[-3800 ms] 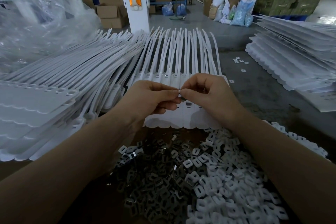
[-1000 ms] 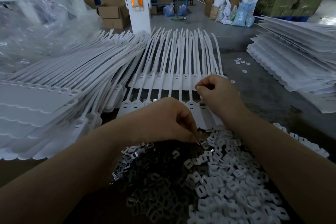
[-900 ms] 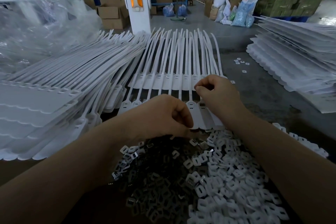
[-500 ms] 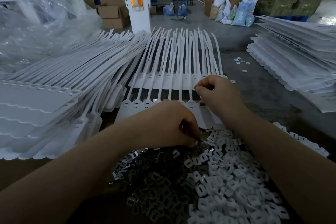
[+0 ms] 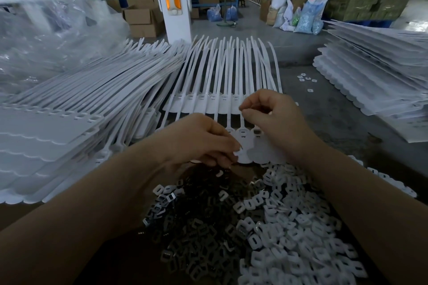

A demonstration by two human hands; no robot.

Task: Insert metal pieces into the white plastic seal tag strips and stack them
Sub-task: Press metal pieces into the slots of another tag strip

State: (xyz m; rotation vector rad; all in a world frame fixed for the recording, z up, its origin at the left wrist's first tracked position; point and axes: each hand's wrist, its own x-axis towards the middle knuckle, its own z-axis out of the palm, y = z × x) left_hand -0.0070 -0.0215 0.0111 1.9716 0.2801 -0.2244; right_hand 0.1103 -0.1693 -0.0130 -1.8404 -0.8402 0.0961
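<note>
The slip most likely from here is a lost piece. Your left hand (image 5: 203, 143) is curled at the near edge of the tag strip (image 5: 245, 146), fingertips bunched down where the strip meets the pile of metal pieces (image 5: 196, 227). I cannot tell whether a piece is actually pinched in those fingers, because they hide it. If one is there, a loose pinch would drop it back into the heap, and you would have to fish again.

A second risk is misalignment. The slots in the tag heads are small, so a piece brought in tilted would likely jam against the plastic rather than seat. The white plastic pieces (image 5: 301, 238) lie right beside the metal ones, touching and partly mixed along the boundary, so picking by feel could bring up the wrong kind.

Your right hand (image 5: 271, 113) hovers over the far part of the same strip, thumb and forefinger pressed together in a fine pinch. What it pinches, if anything, is too small to make out. Its wrist crosses the strip's right edge, so a careless lift could drag the strip askew.

The strip lies flat between your 2 hands, on top of more strips. Stacks of strips sit to the left (image 5: 69, 127) and the right (image 5: 375, 81).
</note>
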